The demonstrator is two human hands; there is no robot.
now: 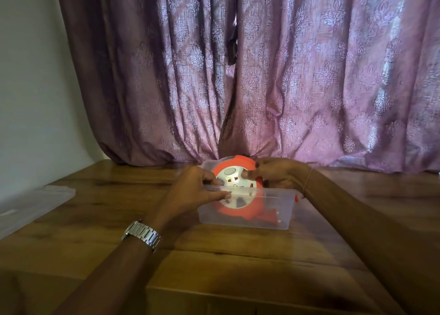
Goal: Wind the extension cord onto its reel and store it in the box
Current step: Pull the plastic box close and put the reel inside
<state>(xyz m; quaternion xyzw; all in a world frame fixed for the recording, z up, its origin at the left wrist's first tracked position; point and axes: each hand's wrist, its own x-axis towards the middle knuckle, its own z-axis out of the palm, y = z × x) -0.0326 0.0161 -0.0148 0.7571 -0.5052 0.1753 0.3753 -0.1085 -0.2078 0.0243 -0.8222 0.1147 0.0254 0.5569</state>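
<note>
An orange extension cord reel with a white socket face sits tilted inside a clear plastic box on the wooden table; its top edge sticks up above the rim. My left hand holds the reel's left side, with fingers over the box's near rim. My right hand grips the reel's upper right edge, thumb on the white face. An orange plug or handle part pokes out at the box's right rim. The cord itself is not visible as loose length.
A clear plastic lid lies at the table's left edge. A purple patterned curtain hangs right behind the box. The wooden table extends to both sides and toward me.
</note>
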